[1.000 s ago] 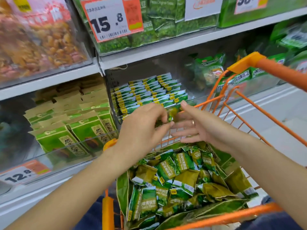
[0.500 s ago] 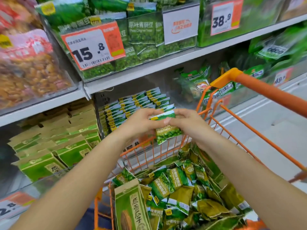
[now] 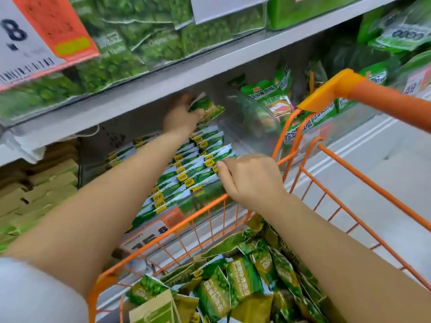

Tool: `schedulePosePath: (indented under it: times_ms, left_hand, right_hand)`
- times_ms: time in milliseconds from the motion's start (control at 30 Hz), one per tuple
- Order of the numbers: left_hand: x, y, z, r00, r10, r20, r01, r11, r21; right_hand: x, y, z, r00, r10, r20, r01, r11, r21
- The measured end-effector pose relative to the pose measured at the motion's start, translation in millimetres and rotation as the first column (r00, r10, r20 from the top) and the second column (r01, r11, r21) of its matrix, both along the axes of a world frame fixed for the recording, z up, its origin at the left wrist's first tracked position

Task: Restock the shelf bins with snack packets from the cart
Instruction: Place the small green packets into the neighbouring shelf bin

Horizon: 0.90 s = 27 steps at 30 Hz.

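Note:
My left hand [image 3: 180, 117] reaches deep into the clear shelf bin [image 3: 235, 138] under the upper shelf and grips a green snack packet [image 3: 207, 109] at the back of the bin. Rows of green packets [image 3: 193, 169] with yellow labels stand upright in the bin. My right hand [image 3: 249, 178] is at the bin's front right, its curled fingertips touching the front packets' top edges. Below, the orange wire cart [image 3: 349, 217] holds a heap of green and olive snack packets [image 3: 245, 283].
A neighbouring bin [image 3: 268, 106] of larger green bags stands to the right, behind the cart's orange handle [image 3: 373, 94]. Tan and green boxes [image 3: 39, 187] fill the bin on the left. The upper shelf [image 3: 163, 73] overhangs with price tags [image 3: 30, 43]. Grey floor [image 3: 384, 178] lies to the right.
My left hand has carried the green packet from in front of me up and into the back of the bin. My right hand let go of it and moved to the front packets.

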State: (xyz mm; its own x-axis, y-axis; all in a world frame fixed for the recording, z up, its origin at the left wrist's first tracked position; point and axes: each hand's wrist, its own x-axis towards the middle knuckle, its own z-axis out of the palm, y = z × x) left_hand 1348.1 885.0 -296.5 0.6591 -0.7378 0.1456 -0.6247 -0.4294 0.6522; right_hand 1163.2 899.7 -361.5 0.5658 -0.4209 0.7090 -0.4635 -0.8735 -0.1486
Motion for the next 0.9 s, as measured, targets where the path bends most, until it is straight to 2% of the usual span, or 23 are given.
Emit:
schedulePosePath:
  times_ms: [33,100,167,200,267,467,533,600,667,767,833,900]
  left_hand:
    - [2.3,-10.8,-1.7,0.989,-0.124,0.085,0.123,0.992,0.022]
    - [6.5,-32.1,-8.9,0.914,-0.377,0.150,0.366,0.926,0.098]
    - [8.0,-45.8,-14.2,0.799,-0.563,0.210,0.493,0.814,0.307]
    - [10.2,-50.2,-16.9,0.733,-0.633,0.249,0.504,0.751,0.426]
    - [15.6,-53.2,-19.0,0.664,-0.711,0.234,0.483,0.646,0.592]
    - [22.7,-56.8,-13.5,0.678,-0.723,0.134,0.418,0.529,0.739]
    - [24.6,-63.6,-16.8,0.737,-0.666,0.114,0.434,0.596,0.675]
    - [29.9,-69.9,-17.4,0.840,-0.527,0.131,0.406,0.770,0.493]
    - [38.2,-76.2,-18.2,0.926,-0.325,0.191,0.260,0.917,0.303]
    - [44.8,-82.2,-22.9,0.959,-0.134,0.249,0.084,0.976,0.199]
    - [46.6,-85.6,-28.3,0.966,-0.073,0.249,0.031,0.985,0.172]
    - [49.4,-87.9,-35.8,0.947,-0.062,0.316,0.000,0.981,0.192]
  right_hand:
    - [0.4,-0.6,-3.6,0.999,0.008,0.035,-0.007,1.000,-0.021]
    - [0.0,-1.7,-5.5,0.994,0.034,0.104,-0.032,0.999,-0.026]
    - [1.4,-3.0,-7.8,0.989,0.053,0.135,-0.052,0.999,-0.012]
    - [2.5,-3.4,-9.0,0.988,0.061,0.143,-0.061,0.998,0.001]
    - [3.7,-4.3,-10.5,0.986,0.062,0.152,-0.064,0.998,0.008]
    - [3.8,-4.1,-11.0,0.985,0.064,0.159,-0.067,0.998,0.010]
    - [4.0,-4.2,-12.0,0.985,0.066,0.160,-0.069,0.998,0.012]
    - [4.3,-4.8,-12.5,0.984,0.070,0.165,-0.073,0.997,0.012]
    - [4.7,-4.7,-12.8,0.984,0.066,0.166,-0.068,0.998,0.006]
    - [5.3,-3.9,-12.1,0.983,0.052,0.176,-0.052,0.999,-0.007]
    - [5.1,-3.5,-12.4,0.980,0.048,0.192,-0.047,0.999,-0.009]
    - [5.4,-3.8,-12.7,0.978,0.044,0.203,-0.042,0.999,-0.014]
